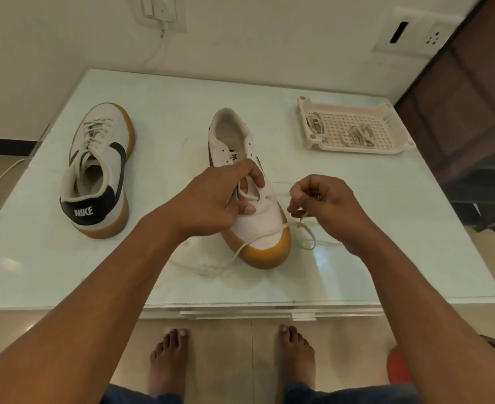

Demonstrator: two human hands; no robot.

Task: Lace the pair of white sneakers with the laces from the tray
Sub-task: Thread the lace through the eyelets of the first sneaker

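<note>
**A:** Desk-side, mid-task. We see the laced sneaker (97, 158) at the left of the desk (167, 112), heel towards us and finished by the look of it. The unlaced sneaker (266, 252) stands in the middle, toe towards us.

**B:** We'd call this the opening rows of the second shoe. The lace (262, 237) is through the lowest eyelets only; the upper ones gape bare.

**A:** And the hands?

**B:** Apart, both busy. The left hand (217, 199) is curled over the throat of the shoe and pinches the lace at the lowest eyelets. The right hand (325, 205), just beside the toe, pinches one end, and a small loop hangs below its fingers. The other end trails over the toe cap onto the desk.

**A:** So what does the next move ask of us?

**B:** We judge that the tip must be fed into the next free eyelet while the left hand holds the flap steady. Then the slack is drawn even on both sides.

**A:** Anything in our way?

**B:** The loose tail in front of the toe could snag or knot. The left hand also hides the very eyelets we need, so we cannot tell which hole is next.

**A:** And the tray (357, 149)?

**B:** At the far right, well apart from the shoe, with spare laces (357, 135) bundled in it.
</note>
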